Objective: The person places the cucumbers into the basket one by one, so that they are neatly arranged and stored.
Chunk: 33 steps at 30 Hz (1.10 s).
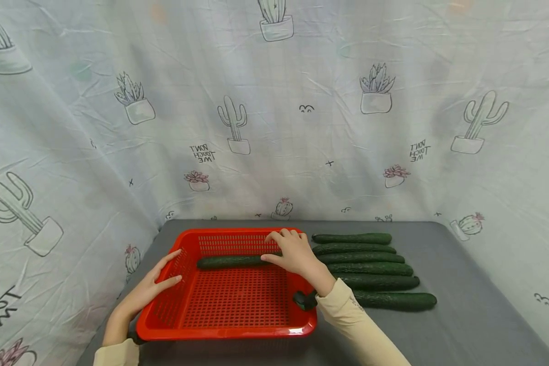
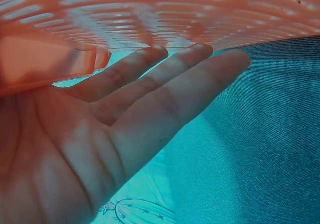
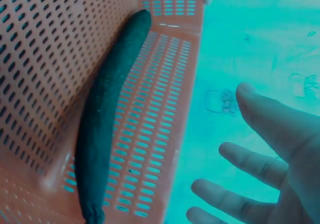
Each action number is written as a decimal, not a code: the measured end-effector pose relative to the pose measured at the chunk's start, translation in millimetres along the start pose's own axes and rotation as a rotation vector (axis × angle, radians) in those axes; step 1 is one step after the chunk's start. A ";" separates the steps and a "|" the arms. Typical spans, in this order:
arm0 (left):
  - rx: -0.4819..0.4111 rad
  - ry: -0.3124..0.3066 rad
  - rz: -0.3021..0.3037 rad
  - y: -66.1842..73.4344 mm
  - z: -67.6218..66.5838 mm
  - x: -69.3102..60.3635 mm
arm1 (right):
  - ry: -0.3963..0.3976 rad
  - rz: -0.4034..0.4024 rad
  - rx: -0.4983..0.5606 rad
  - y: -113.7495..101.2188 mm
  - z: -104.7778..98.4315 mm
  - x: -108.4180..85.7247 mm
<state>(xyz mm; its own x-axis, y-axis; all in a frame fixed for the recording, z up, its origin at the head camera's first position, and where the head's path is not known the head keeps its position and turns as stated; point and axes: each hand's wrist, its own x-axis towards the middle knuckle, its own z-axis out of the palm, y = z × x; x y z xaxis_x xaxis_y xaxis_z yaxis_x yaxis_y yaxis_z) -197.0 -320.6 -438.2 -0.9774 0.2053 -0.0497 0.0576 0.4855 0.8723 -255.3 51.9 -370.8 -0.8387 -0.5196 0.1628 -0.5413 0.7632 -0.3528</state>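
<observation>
In the frame's lower centre, a cucumber [image 1: 231,262] lies inside a red plastic basket [image 1: 224,334], the right hand [image 1: 295,252] above the cucumber's right end with fingers apart, the left hand [image 1: 147,290] straddling the basket's left rim with straight, parted fingers.

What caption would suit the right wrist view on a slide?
One cucumber lies along the wall of a slotted basket, the person's open right grip apart from it.
</observation>
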 end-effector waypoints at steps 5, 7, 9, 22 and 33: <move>-0.017 -0.008 0.001 -1.3 0.2 0.0 | 0.039 -0.007 0.025 1.9 -8.1 -15.0; -0.011 -0.006 0.012 -1.4 -0.6 -0.1 | 0.062 -0.006 0.042 3.4 -10.3 -21.6; -0.007 -0.005 0.020 -1.1 -1.7 -0.4 | 0.083 -0.004 0.058 5.3 -11.8 -27.9; -0.017 -0.004 0.012 -0.6 -1.1 -1.2 | 0.183 -0.032 0.059 32.4 -13.7 -65.9; -0.050 -0.011 0.003 0.6 1.4 -1.0 | 0.211 0.023 0.045 66.5 -8.0 -95.1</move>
<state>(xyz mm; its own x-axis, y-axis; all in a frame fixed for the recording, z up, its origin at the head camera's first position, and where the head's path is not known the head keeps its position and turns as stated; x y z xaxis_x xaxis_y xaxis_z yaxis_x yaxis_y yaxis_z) -195.7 -319.3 -438.3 -0.9750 0.2161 -0.0519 0.0503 0.4420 0.8956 -212.0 155.1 -402.3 -0.8471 -0.4072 0.3416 -0.5229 0.7534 -0.3987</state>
